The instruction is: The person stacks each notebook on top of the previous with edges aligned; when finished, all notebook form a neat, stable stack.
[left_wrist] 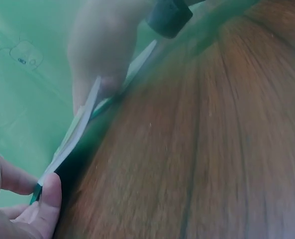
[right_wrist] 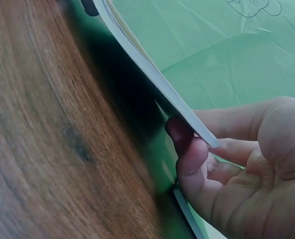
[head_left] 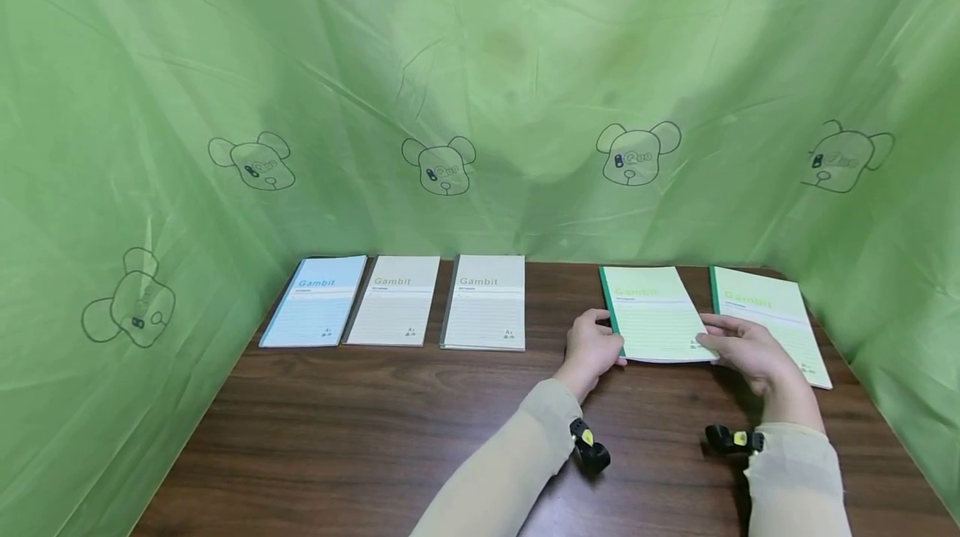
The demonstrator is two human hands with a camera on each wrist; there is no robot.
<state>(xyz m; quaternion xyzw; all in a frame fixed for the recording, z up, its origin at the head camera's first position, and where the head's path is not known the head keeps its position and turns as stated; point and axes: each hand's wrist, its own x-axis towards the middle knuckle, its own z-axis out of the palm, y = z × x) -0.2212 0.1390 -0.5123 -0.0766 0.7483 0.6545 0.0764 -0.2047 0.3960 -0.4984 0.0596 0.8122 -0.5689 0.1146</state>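
A pale green notebook (head_left: 656, 316) with a darker green spine is held between both hands at the right part of the table. My left hand (head_left: 591, 347) pinches its spine side near the lower corner; in the left wrist view, finger and thumb of the left hand (left_wrist: 25, 201) close on that edge. At the opposite lower corner, my right hand (head_left: 750, 349) pinches the notebook. The right wrist view shows the notebook's page edge (right_wrist: 157, 77) between the fingers and thumb of the right hand (right_wrist: 256, 164), raised off the table with a dark shadow underneath.
A second green notebook (head_left: 776, 303) lies at the far right, partly behind my right hand. To the left lie a blue notebook (head_left: 315, 303) and two whitish notebooks, one (head_left: 393, 303) beside the other (head_left: 487, 308). Green sheeting (head_left: 525, 87) encloses the brown wooden table (head_left: 360, 437).
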